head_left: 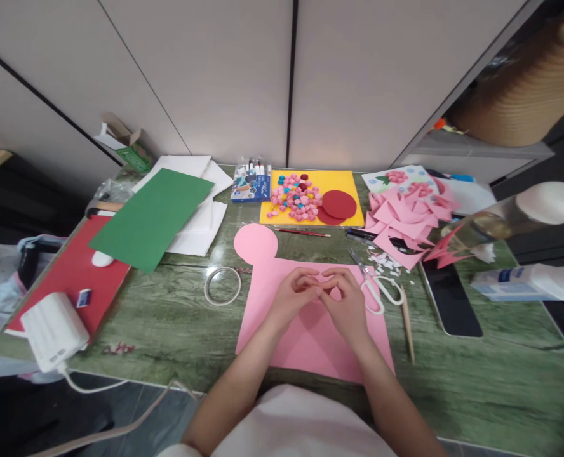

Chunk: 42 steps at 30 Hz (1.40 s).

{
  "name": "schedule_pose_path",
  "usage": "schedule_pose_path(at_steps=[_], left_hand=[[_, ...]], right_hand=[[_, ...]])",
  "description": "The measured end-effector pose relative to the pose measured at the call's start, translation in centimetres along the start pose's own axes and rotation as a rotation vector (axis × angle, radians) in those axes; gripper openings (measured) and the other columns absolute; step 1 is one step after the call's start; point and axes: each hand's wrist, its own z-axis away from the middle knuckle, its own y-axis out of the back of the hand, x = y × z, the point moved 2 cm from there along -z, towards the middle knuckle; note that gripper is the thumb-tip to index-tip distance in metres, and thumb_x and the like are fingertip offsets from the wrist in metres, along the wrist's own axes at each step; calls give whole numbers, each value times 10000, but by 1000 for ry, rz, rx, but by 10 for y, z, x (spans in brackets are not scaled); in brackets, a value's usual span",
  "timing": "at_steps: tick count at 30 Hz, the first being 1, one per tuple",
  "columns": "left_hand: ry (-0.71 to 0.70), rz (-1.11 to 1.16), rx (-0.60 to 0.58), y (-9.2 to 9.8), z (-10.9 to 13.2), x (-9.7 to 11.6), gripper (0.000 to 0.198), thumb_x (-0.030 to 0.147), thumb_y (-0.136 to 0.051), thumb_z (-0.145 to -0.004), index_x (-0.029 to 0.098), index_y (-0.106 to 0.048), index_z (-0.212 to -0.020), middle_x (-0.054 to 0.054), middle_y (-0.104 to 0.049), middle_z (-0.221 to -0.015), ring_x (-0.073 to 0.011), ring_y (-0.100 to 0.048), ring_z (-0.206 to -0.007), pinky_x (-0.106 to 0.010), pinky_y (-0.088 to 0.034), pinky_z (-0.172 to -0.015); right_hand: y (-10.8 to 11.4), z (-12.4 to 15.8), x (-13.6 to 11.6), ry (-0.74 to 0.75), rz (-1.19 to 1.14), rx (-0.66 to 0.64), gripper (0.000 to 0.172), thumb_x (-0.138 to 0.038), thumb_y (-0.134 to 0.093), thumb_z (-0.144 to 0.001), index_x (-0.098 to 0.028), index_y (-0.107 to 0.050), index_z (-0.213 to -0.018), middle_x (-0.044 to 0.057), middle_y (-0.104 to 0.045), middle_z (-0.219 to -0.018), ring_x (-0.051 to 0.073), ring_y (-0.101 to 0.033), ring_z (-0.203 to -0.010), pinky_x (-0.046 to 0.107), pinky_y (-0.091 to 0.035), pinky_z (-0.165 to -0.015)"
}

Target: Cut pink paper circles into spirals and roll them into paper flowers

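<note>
My left hand (294,293) and my right hand (347,301) meet fingertip to fingertip above a pink paper sheet (320,355). Both are closed in a pinch; whatever lies between the fingers is hidden or too small to name. Just right of my right hand lie white-handled scissors (382,291), partly on the sheet. Pink paper circles (255,243) overlap at the sheet's upper left corner. A roll of tape (221,286) lies flat to the left of the sheet.
Behind are small pink balls (296,200) and red circles (339,205) on yellow paper (267,216), beside a marker box (251,184). Pink scraps (401,219), a phone (451,298), a wooden stick (408,327) and bottles stand or lie right. Green paper (153,219) and a white charger (56,330) are left.
</note>
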Motion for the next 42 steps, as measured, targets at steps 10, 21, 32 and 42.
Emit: schedule_pose_path(at_steps=[10,21,32,42], left_hand=[[-3,13,70,2,-1,-1,334,216,-732,-617,152,-567,-900,0,-635,-686,-110,-585,-652,-234,-419,-652],[-39,-4,113,4,-1,3,314,188,-687,-654,155,-546,-933,27,-596,-669,-85,-560,-629,-215,-427,-626],[-19,21,69,1,0,-2,325,229,-690,-663,167,-545,-948,24,-604,-700,-96,-573,-627,-236,-422,-645],[27,26,3,-5,0,-1,327,204,-729,-611,150,-577,-896,1,-618,-717,-113,-585,-723,-237,-404,-697]], right_hand=[[-1,-1,-3,6,23,-47,88,-130,-613,-701,-208,-576,-681,9,-530,-849,135,-544,-702,296,-462,-669],[-5,4,-1,119,27,-141,237,-194,-482,-856,-277,-645,-1006,49,-548,-1006,169,-561,-911,320,-496,-769],[-1,2,0,33,42,8,98,-221,-600,-768,-239,-686,-813,52,-548,-973,195,-544,-936,358,-474,-793],[0,-1,-2,4,11,-3,90,-148,-612,-681,-209,-566,-632,34,-532,-889,195,-538,-881,339,-468,-732]])
